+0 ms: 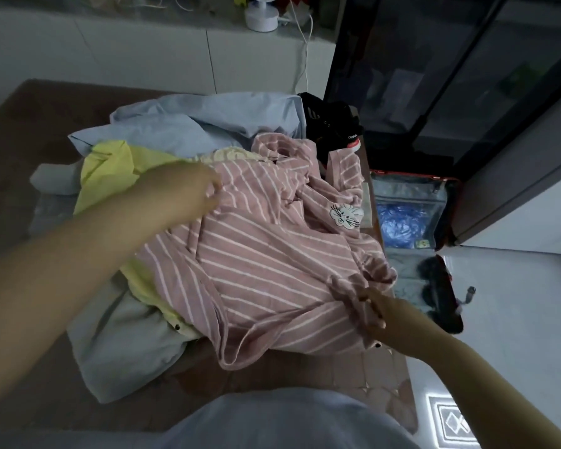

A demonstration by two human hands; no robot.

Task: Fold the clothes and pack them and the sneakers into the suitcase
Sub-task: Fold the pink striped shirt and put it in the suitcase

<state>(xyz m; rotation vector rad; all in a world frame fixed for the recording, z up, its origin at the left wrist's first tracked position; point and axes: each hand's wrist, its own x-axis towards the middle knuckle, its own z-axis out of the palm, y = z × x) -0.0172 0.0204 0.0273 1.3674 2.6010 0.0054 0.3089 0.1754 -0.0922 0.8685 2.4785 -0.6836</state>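
A pink shirt with white stripes and a cat patch (266, 254) lies crumpled on top of the clothes pile on the bed. My left hand (188, 192) pinches its upper left part. At the shirt's lower right edge my right hand (374, 311) grips a bunched fold. Under it lie a yellow garment (110, 170) and pale blue garments (204, 121). Black sneakers (334, 131) with a red sole sit at the far right edge of the bed. The suitcase (408, 202) lies open on the floor to the right, with blue plastic in one half.
A brown bed cover (23, 131) runs under the pile. White cabinets with a small fan (261, 14) and cables stand behind. A dark glass-door wardrobe (450, 76) rises at the right. White tiled floor (515, 319) lies beside the suitcase.
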